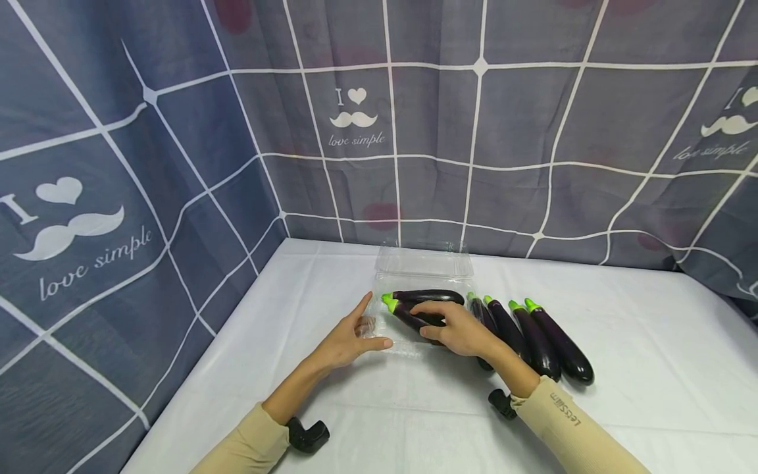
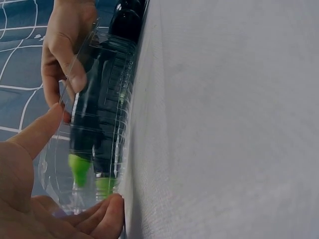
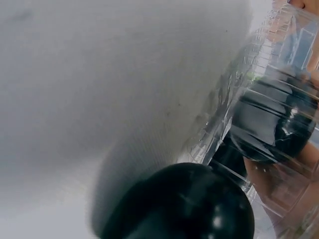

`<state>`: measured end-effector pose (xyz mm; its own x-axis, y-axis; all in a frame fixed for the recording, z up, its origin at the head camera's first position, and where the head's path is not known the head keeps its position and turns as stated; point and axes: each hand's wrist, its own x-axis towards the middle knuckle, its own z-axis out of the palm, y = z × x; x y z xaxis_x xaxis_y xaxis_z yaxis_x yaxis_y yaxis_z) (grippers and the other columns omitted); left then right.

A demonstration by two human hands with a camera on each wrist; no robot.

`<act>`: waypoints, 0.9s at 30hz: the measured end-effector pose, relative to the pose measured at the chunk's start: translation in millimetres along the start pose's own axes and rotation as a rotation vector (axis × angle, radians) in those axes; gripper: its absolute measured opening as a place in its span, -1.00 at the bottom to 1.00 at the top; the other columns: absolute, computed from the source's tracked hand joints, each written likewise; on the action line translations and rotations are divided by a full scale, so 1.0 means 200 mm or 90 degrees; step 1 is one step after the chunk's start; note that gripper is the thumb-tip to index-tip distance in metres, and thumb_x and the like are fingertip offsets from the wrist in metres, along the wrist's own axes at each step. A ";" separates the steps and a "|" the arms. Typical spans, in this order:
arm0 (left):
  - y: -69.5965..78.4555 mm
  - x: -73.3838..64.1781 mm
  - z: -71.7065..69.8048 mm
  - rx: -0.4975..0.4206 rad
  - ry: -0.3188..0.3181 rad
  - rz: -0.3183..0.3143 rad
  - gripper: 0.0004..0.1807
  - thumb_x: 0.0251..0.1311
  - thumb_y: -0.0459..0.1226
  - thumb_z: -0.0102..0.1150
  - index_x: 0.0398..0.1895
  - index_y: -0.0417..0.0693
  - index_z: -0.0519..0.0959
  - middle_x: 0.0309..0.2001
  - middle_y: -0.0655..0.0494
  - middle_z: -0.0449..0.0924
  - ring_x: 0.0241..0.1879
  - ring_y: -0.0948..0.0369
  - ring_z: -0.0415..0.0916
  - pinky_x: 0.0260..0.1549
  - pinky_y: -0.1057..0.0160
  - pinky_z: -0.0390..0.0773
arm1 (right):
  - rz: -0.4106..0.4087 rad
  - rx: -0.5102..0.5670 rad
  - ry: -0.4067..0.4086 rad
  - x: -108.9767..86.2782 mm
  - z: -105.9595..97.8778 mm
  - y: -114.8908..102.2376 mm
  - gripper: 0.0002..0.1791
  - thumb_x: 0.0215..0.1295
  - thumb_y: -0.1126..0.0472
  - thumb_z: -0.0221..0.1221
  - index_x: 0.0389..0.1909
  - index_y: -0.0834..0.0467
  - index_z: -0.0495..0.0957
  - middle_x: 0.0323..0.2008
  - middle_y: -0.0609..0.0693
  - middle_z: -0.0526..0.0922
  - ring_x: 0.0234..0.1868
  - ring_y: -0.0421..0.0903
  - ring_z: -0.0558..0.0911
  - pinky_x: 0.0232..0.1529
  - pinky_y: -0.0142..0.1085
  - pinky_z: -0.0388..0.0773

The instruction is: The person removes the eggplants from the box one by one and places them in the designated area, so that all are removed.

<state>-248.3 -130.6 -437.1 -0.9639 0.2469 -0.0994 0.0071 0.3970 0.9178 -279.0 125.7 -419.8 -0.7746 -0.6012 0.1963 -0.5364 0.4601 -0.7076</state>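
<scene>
A clear plastic box (image 1: 408, 346), its lid folded back, lies on the white table. Two dark purple eggplants with green caps are inside. The rear eggplant (image 1: 432, 295) lies lengthwise; the front eggplant (image 1: 407, 317) is slightly slanted. My right hand (image 1: 460, 328) grips the front eggplant from above, thumb on the near side. At the box's left end, my left hand (image 1: 345, 339) holds the wall between its thumb and fingers. In the left wrist view, both eggplants show through the box side (image 2: 99, 114). The right wrist view shows an eggplant's rounded end (image 3: 271, 122) behind the plastic.
Several more eggplants (image 1: 537, 342) lie side by side to the right of the box, partly behind my right forearm. The hinged lid (image 1: 423, 263) extends toward the grey checked curtain (image 1: 435, 131) at the back. Another curtain panel borders the left side.
</scene>
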 end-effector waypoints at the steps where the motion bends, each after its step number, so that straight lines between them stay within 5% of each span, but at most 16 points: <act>1: 0.00 0.00 0.00 0.001 0.000 0.000 0.17 0.06 -0.06 0.48 0.61 0.19 -0.12 0.35 -0.27 0.30 0.35 -0.13 0.24 0.17 -0.14 0.38 | 0.001 0.011 0.009 0.00 0.00 0.00 -0.61 0.31 0.30 0.25 0.16 0.19 0.58 0.16 0.08 0.58 0.25 0.13 0.47 0.15 0.12 0.42; 19: 0.00 -0.01 0.00 -0.004 0.006 0.003 0.17 0.03 -0.07 0.51 0.61 0.14 -0.09 0.34 -0.32 0.28 0.35 -0.14 0.24 0.22 -0.12 0.32 | 0.040 0.150 0.213 -0.04 -0.02 -0.02 -0.56 0.33 0.25 0.27 0.22 0.12 0.54 0.02 0.16 0.65 -0.15 -0.01 0.64 -0.20 -0.23 0.56; 27: 0.01 -0.01 0.00 0.002 0.004 0.003 0.15 0.06 -0.09 0.49 0.61 0.16 -0.09 0.36 -0.31 0.27 0.37 -0.14 0.21 0.22 -0.15 0.31 | 0.052 0.145 0.292 -0.08 -0.07 -0.07 -0.55 0.33 0.24 0.28 0.24 0.14 0.53 0.10 0.21 0.60 0.04 0.06 0.61 -0.17 -0.33 0.54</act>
<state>-246.8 -130.1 -435.6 -0.9657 0.2425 -0.0926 0.0121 0.3984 0.9171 -264.2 137.5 -404.6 -0.9058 -0.1968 0.3752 -0.4205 0.3093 -0.8529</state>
